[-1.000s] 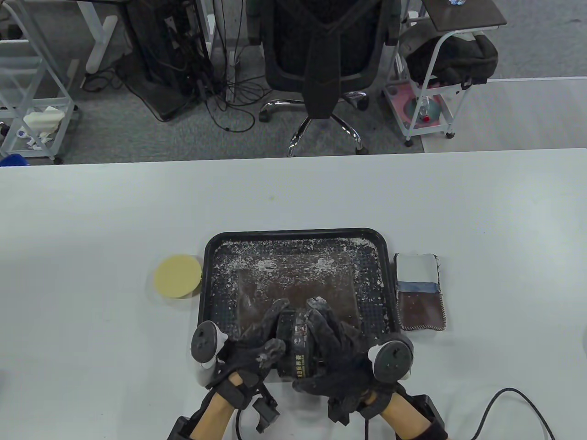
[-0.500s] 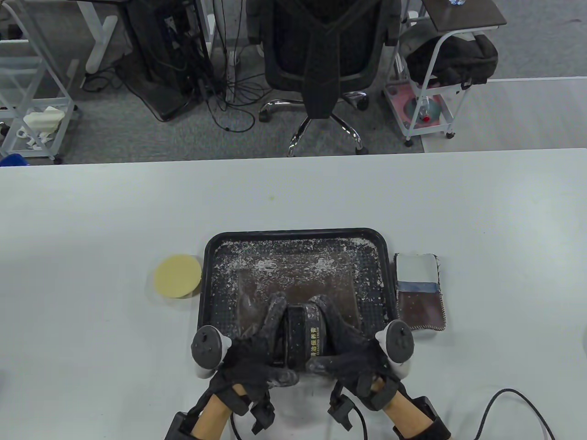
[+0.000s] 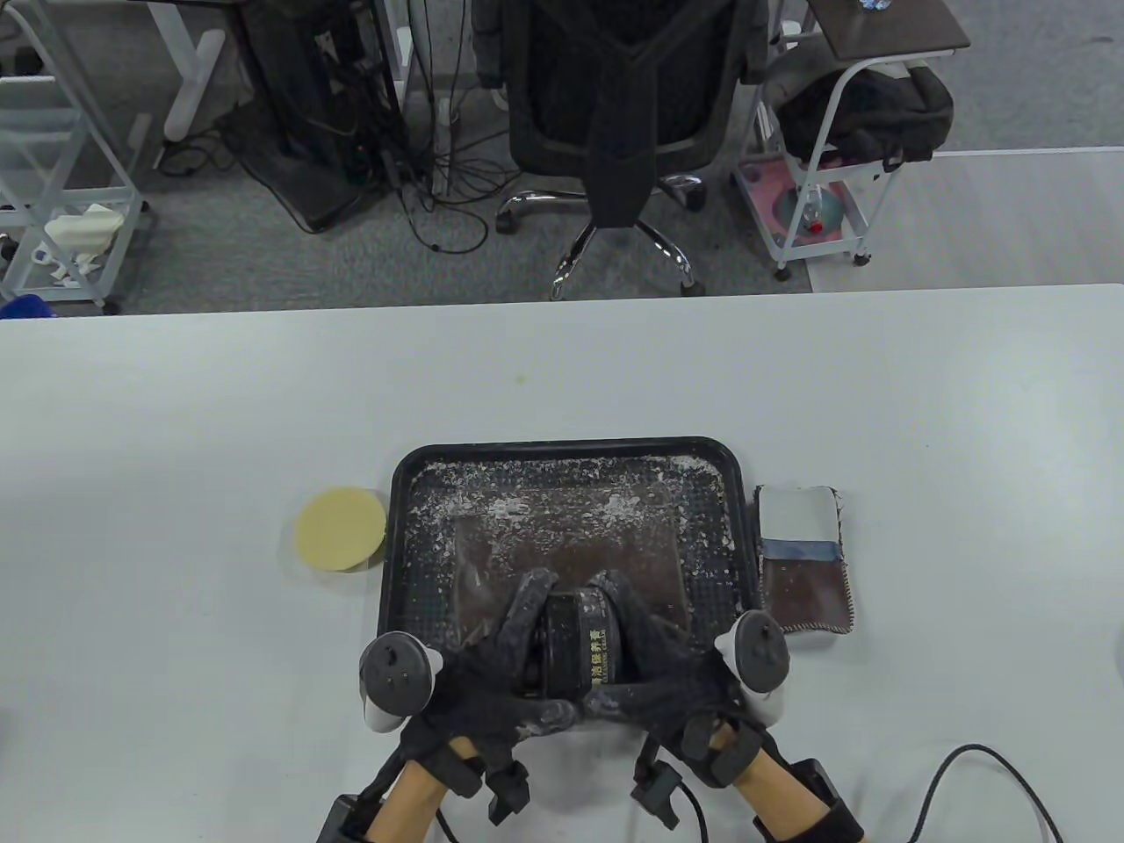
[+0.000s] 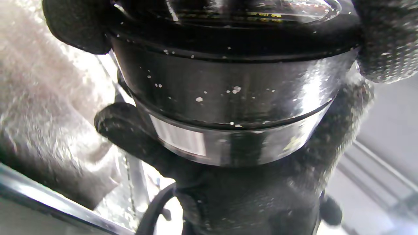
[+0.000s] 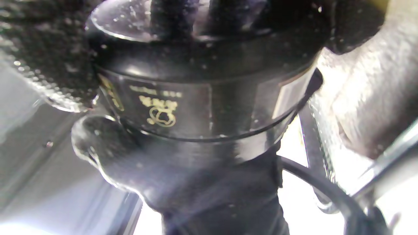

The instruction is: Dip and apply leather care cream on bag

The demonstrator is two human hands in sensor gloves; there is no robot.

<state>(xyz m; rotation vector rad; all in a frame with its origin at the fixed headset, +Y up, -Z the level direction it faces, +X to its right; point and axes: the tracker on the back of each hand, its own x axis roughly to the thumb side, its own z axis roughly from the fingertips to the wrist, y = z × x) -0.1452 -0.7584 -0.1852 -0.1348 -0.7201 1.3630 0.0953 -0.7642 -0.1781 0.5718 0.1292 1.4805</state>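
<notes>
Both gloved hands hold the black cream jar point(image 3: 578, 639) on its side over the near edge of the black tray point(image 3: 399, 492). My left hand point(image 3: 505, 650) curls round the lid end, my right hand point(image 3: 654, 654) round the labelled body. The jar point(image 4: 228, 98) fills the left wrist view, lid toward the camera. In the right wrist view the jar point(image 5: 202, 98) shows gold print. The brown leather bag point(image 3: 571, 544) lies flat in the tray, dusted white. A round yellow sponge point(image 3: 341, 529) sits left of the tray.
A small pouch point(image 3: 803, 562), white and brown with a blue band, lies right of the tray. A black cable point(image 3: 966, 773) curls at the table's near right. An office chair and carts stand beyond the far table edge.
The two hands turned against each other on the jar, rotating it. The right tracker swung up and right. The jar stayed over the tray's near edge.
</notes>
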